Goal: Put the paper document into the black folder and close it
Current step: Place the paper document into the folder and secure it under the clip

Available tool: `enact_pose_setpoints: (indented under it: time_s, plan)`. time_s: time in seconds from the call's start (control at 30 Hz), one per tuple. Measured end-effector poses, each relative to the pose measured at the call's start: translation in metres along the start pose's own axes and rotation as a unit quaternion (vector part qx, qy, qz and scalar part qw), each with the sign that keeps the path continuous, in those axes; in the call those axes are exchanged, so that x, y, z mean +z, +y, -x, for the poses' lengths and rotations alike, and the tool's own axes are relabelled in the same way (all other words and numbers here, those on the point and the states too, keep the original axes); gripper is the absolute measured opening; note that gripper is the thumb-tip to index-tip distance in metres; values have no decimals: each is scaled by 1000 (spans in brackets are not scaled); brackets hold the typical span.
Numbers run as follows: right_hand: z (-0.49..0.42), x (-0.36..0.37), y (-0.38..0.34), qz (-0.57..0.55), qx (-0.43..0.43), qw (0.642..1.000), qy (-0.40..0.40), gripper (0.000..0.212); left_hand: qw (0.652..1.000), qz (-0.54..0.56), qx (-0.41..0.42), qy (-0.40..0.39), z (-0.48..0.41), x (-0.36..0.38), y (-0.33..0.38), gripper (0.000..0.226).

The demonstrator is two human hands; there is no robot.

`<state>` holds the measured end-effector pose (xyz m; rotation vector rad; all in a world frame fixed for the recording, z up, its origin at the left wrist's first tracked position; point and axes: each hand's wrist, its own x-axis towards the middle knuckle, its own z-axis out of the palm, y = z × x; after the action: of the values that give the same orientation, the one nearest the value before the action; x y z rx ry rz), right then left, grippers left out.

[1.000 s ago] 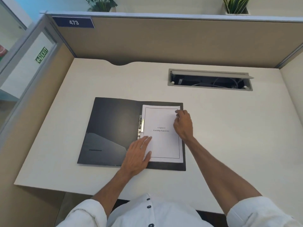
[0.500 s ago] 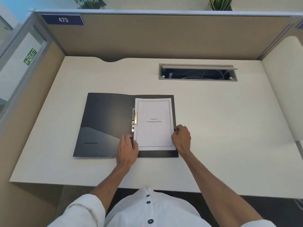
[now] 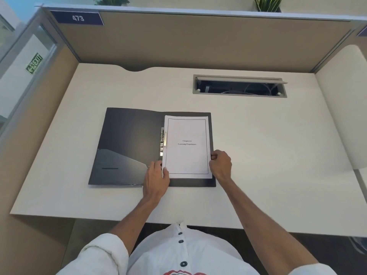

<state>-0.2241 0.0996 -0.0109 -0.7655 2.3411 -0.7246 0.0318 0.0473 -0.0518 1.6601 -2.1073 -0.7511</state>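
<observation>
The black folder (image 3: pixel 129 147) lies open and flat on the desk, its left flap with an inner pocket. A white paper document (image 3: pixel 187 147) printed "Chapter 6 Learning Experience" rests on the folder's right half, beside the metal clip (image 3: pixel 162 141) at the spine. My left hand (image 3: pixel 156 178) lies at the document's lower left corner, thumb on the paper's edge. My right hand (image 3: pixel 220 165) pinches the document's right edge near the bottom.
The cream desk (image 3: pixel 258 155) is walled by tan partitions at the back and left. A cable tray (image 3: pixel 239 86) with its lid raised is set into the desk behind the folder. A "473" plate (image 3: pixel 78 17) and an exit sign (image 3: pixel 34 63) sit at left.
Both hands slid from the middle of the page down to its lower edges. The left hand left the page's face for its lower left corner; the right hand now pinches the right edge.
</observation>
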Motion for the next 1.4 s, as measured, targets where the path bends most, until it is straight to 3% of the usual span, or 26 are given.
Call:
enact_pose_setpoints:
  time_s: [0.23, 0.8, 1.17, 1.27, 1.4]
  plan:
    - [-5, 8, 1, 30, -22, 999, -8, 28, 1000, -22, 13, -3, 8, -2, 1, 19]
    - [-5, 10, -2, 53, -26, 998, -1, 16, 999, -24, 16, -17, 4, -5, -4, 15]
    - [-6, 7, -6, 44, -8, 999, 27, 22, 997, -48, 50, -23, -4, -19, -10, 21]
    - [-6, 9, -16, 72, -72, 994, 49, 31, 996, -69, 63, 11, -13, -31, -11, 31]
    - [-12, 17, -40, 160, -207, 965, -24, 59, 980, -144, 131, 27, -37, -44, -15, 38]
